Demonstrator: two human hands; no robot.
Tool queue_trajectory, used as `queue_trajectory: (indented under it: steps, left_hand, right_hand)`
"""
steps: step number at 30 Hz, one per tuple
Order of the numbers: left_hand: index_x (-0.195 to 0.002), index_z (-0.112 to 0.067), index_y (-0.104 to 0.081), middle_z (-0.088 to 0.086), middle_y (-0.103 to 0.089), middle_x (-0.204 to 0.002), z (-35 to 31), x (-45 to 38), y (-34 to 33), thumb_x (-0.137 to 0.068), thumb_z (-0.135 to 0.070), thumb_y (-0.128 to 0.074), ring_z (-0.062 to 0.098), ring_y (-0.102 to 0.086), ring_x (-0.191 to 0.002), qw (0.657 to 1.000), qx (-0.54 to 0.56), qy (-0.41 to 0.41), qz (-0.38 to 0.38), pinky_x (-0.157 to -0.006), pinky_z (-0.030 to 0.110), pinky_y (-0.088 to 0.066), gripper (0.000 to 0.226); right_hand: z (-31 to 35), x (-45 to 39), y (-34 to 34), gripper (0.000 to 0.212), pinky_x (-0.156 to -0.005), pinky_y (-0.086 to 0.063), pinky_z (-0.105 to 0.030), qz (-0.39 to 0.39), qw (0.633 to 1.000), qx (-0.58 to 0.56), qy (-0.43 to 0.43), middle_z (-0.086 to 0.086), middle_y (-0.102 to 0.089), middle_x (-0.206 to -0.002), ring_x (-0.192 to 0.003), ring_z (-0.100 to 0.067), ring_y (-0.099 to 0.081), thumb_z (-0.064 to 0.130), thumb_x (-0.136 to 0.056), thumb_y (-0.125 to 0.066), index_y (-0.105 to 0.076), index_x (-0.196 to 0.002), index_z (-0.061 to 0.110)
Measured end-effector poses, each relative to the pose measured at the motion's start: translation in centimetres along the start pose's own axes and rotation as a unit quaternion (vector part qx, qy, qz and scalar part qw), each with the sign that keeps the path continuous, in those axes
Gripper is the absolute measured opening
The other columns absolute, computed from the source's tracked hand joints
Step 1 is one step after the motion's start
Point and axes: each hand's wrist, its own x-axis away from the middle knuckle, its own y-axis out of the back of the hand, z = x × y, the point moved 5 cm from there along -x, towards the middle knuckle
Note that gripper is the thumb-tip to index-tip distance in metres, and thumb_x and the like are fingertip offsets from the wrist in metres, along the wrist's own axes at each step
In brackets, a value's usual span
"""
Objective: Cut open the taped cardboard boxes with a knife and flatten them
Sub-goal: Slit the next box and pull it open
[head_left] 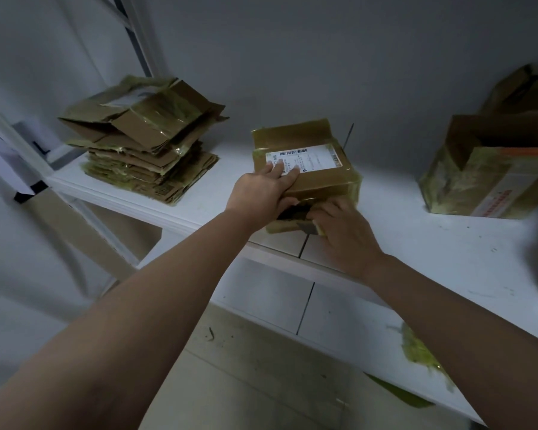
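knife at the near edge of a taped box

a taped cardboard box (pixel 305 169) with a shipping label (pixel 305 158) on top sits on the white shelf (pixel 199 193), straight ahead of both hands. the left hand (pixel 267 193) lies on the box's top near corner, fingers fairly straight and pressing down over the label's edge. the right hand (pixel 342 228) is curled round a knife (pixel 308 228) at the box's near face, just below the left hand; a dark handle part and a grey blade show between the two hands, touching or nearly touching the tape.

to do this cut well, i'd judge the blade should run shallow along the taped seam and away from the left hand's fingers, which lie close above it. the left hand should press firmly so the box does not slide back on the smooth shelf.

beyond and left of the left hand is a stack of flattened boxes (pixel 146 147). well to the right of the right hand stands a larger open box (pixel 485 175). shreds of greenish tape (pixel 423 352) lie on the lower shelf under the right forearm. nothing stands between hands and box.
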Motion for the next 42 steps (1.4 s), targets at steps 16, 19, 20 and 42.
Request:
queue_trajectory:
  steps: [16,19,20,42]
  left_hand:
    - [-0.153,-0.025,-0.016,0.005,-0.021,-0.160,-0.2,0.4,0.1,-0.096,-0.055,-0.040,0.026,-0.023,-0.146,0.999,0.037,0.008,0.009,-0.106,0.043,-0.038,0.068]
    - [-0.153,-0.026,-0.015,0.005,-0.019,-0.160,-0.2,0.7,0.0,-0.093,-0.056,-0.046,0.026,-0.020,-0.147,0.998,0.056,0.012,0.008,-0.109,0.044,-0.035,0.074]
    - [-0.153,-0.026,-0.015,0.005,-0.018,-0.160,-0.2,0.7,0.0,-0.091,-0.058,-0.049,0.026,-0.019,-0.147,0.998,0.060,0.014,0.011,-0.110,0.044,-0.034,0.078]
    - [-0.154,-0.023,-0.003,0.011,-0.009,-0.161,-1.0,0.7,-0.9,-0.085,-0.035,-0.070,0.031,-0.011,-0.148,0.999,0.017,0.020,0.040,-0.115,0.041,-0.026,0.098]
  right_hand:
    - [0.0,2.7,-1.3,0.030,-0.087,-0.048,-0.036,0.109,0.988,-0.019,-0.104,-0.004,-0.056,-0.123,-0.108,-0.026,-0.055,0.024,-0.093,-0.051,-0.058,-0.122,0.028]
    - [-0.2,2.4,0.4,0.030,-0.064,-0.049,-0.031,-0.002,0.995,-0.018,-0.099,-0.006,-0.062,-0.107,-0.089,-0.029,-0.062,0.012,-0.086,-0.056,-0.062,-0.114,0.022]
    - [-0.3,2.3,1.5,0.029,-0.056,-0.045,-0.028,-0.069,0.993,-0.002,-0.101,-0.006,-0.062,-0.100,-0.081,-0.028,-0.062,0.009,-0.082,-0.060,-0.064,-0.109,0.020]
    - [-4.1,-1.2,1.9,0.073,-0.049,-0.033,-0.022,-0.066,0.987,0.110,-0.093,-0.009,-0.055,-0.130,-0.050,-0.027,-0.056,0.019,-0.064,-0.085,-0.053,-0.130,0.015]
